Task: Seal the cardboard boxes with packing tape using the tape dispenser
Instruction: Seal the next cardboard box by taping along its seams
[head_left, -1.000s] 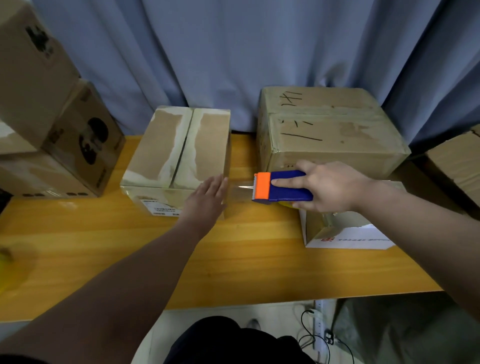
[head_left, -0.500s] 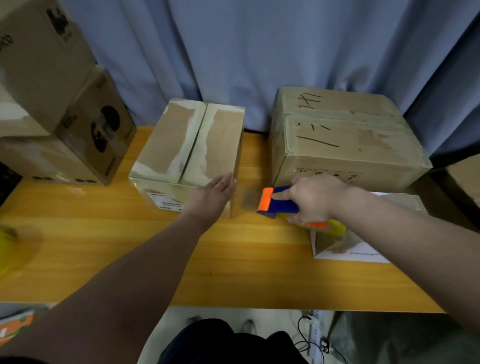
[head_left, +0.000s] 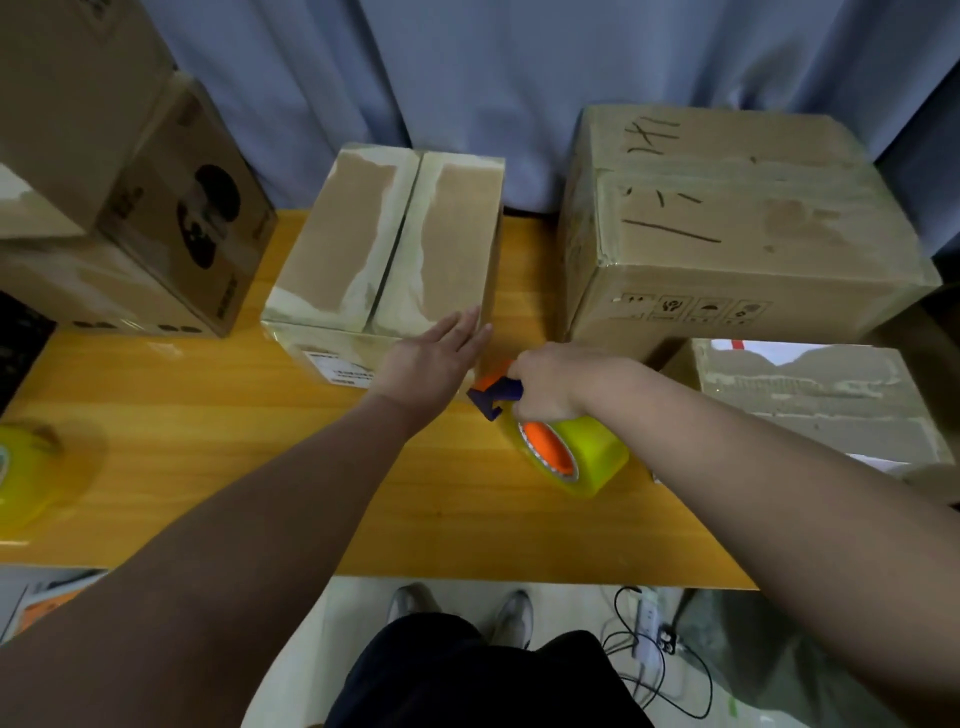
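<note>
On the yellow wooden table (head_left: 208, 415), a big scribbled cardboard box (head_left: 727, 234) crowds the right. Left hand (head_left: 431, 358) lies flat on the small brown taped box (head_left: 395, 244), near corner; right hand (head_left: 556, 384) grips the blue-orange tape dispenser (head_left: 548, 439) beside it.

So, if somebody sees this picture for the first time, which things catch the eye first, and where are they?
Probably the tape dispenser, with its bright yellow roll and orange hub, near the middle of the wooden table, gripped by the right hand. Next the left hand, flat with straight fingers at the near right corner of the middle box. Behind them, a bigger box stands to the right before a blue curtain.
</note>
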